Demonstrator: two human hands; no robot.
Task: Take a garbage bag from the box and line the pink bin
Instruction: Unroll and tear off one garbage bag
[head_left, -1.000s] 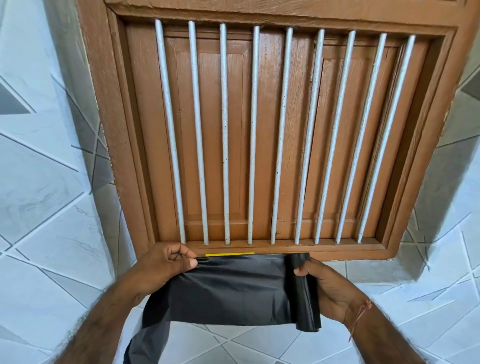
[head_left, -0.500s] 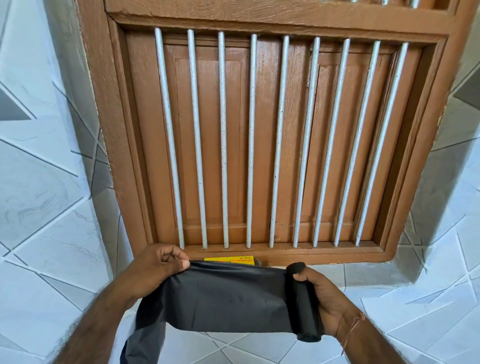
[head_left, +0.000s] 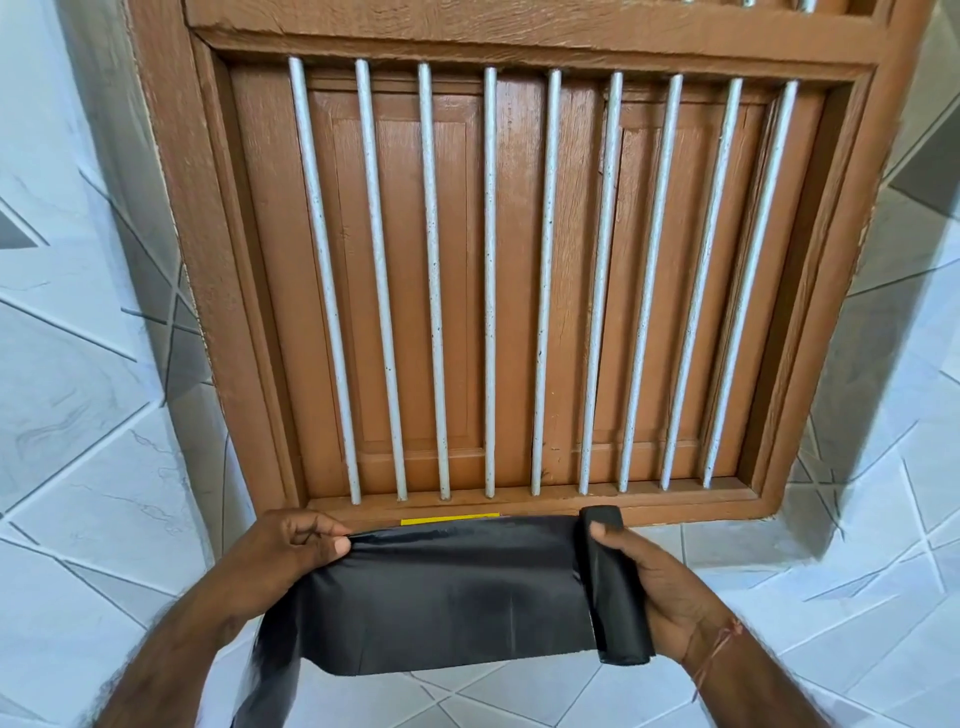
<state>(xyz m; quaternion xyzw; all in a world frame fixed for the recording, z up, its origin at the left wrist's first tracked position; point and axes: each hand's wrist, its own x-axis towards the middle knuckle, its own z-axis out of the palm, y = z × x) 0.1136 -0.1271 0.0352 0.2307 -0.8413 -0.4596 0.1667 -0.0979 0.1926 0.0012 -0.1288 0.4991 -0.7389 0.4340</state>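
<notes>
Head view: your left hand (head_left: 291, 553) pinches the top left corner of the black plastic garbage bag sheet (head_left: 447, 592), thumb pressed against curled fingers (head_left: 340, 545). Your right hand (head_left: 660, 590) grips the black roll of garbage bags (head_left: 615, 587), fingers wrapped behind it, thumb on front near the top end. Roll stands nearly upright, tilted slightly, sticking out above and below the hand. Sheet is unrolled from the roll and stretched flat between both hands; its left end trails down past your left forearm, blurred at the bottom edge. Thin yellow strip (head_left: 449, 519) shows just above the sheet's top edge, mostly hidden, can't tell what it is. Behind everything, brown wooden shuttered window frame (head_left: 208, 312) with nine white vertical metal bars (head_left: 488, 280), shutters closed. White marble-pattern wall tiles (head_left: 78, 415) on both sides and below. Thin reddish thread band (head_left: 719, 644) on your right wrist.
</notes>
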